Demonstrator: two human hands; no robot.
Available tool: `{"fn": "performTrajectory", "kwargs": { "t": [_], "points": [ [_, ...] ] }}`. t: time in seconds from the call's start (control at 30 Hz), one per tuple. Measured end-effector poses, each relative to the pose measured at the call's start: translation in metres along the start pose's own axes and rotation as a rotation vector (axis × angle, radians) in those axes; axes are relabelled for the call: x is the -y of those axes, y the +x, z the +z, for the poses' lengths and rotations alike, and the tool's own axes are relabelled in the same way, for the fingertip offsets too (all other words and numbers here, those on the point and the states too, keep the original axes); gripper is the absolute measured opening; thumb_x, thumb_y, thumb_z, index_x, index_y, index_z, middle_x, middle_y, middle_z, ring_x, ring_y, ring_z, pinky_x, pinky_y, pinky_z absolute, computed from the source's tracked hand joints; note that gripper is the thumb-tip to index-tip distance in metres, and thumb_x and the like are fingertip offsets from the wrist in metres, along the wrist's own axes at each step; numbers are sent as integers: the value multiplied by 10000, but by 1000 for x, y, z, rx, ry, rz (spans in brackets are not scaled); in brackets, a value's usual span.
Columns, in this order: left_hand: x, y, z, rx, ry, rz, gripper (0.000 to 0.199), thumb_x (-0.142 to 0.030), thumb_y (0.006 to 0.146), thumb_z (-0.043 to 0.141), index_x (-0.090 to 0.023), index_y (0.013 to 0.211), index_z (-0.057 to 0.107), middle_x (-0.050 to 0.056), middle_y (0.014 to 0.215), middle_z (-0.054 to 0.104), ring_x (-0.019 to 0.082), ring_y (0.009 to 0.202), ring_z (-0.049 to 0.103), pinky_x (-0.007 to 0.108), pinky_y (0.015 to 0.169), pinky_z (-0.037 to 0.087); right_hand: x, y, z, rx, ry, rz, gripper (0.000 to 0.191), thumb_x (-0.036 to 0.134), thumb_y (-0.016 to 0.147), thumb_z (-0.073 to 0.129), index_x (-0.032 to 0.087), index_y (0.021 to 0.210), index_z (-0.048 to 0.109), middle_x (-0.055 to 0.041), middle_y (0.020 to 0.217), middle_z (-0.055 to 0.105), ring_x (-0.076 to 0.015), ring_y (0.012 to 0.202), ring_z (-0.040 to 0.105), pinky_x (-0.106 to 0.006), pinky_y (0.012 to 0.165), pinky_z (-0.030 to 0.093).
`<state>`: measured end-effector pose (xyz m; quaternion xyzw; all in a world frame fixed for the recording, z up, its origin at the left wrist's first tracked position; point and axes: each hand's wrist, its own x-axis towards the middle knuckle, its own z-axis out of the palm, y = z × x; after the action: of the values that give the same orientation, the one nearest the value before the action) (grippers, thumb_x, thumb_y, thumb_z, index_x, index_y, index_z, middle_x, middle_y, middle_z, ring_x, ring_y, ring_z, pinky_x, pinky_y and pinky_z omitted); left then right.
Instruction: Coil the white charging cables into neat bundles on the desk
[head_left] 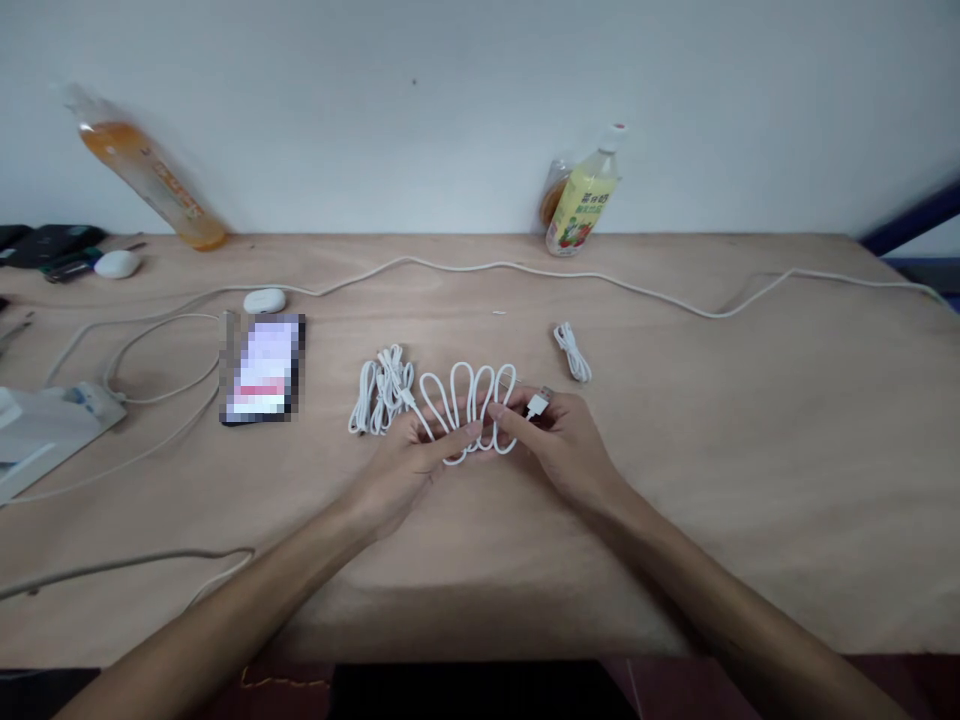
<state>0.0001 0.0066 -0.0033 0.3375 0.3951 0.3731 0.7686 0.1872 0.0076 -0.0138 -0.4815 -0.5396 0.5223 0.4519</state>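
A white USB cable is folded into several side-by-side loops between my two hands, just above the table. My left hand pinches the loops from the left, its thumb lying across them. From the right, my right hand grips the loops with its thumb on top. The cable's USB plug sticks up by the right fingers, and its other end shows near the left fingers. Beyond my left hand lie several bundled white cables. One more bundled cable rests beyond my right hand.
A phone and a white earbud case lie to the left. An orange drink bottle and a yellow drink bottle lean at the wall. One long white cord crosses the table's back; a white power strip sits far left.
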Motion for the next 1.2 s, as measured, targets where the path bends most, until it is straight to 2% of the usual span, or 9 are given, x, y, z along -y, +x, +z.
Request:
{"fn": "performTrajectory", "kwargs": {
  "t": [0.23,0.43,0.6,0.87,1.07,1.2],
  "points": [
    [-3,-1,3,-15,-29,7,311,-235,793,944,-214,1093,866,101,1259,845,329,1305,723,458,1111,574,-2,0,0,-7,8,9,231,406,945,738,213,834,800,-18,745,765,-182,681,680,-316,677,546],
    [-4,-1,3,31,-31,4,421,-220,806,933,-245,1217,845,87,1364,811,319,1319,718,442,1105,579,-3,1,-3,45,-40,-7,216,394,971,705,232,924,840,-28,844,796,-206,783,703,-340,755,564],
    [-4,-2,3,12,-41,-6,466,-216,795,942,-234,1248,837,108,1302,832,333,1309,723,456,1100,582,-3,1,-3,45,-57,-8,226,396,967,704,234,891,842,-32,841,802,-209,783,697,-341,747,562],
    [-1,-1,1,7,-77,-8,476,-195,777,955,-231,1237,839,103,1313,827,326,1289,729,444,1073,599,-2,1,-3,56,-56,-5,242,400,966,703,222,872,836,-28,796,785,-192,726,673,-326,722,551],
    [-1,-1,3,-1,-74,-14,458,-221,780,960,-210,1222,839,117,1219,850,332,1258,745,476,1088,593,-3,1,-2,49,-41,-6,264,433,956,717,216,845,820,-26,773,775,-188,700,670,-323,700,546],
    [0,0,2,-16,-69,-8,445,-202,772,957,-210,1203,845,118,1233,847,335,1277,734,479,1086,596,-3,-1,1,31,-38,9,263,431,958,715,219,850,826,-27,770,775,-188,696,667,-323,691,537]
  ]
}}
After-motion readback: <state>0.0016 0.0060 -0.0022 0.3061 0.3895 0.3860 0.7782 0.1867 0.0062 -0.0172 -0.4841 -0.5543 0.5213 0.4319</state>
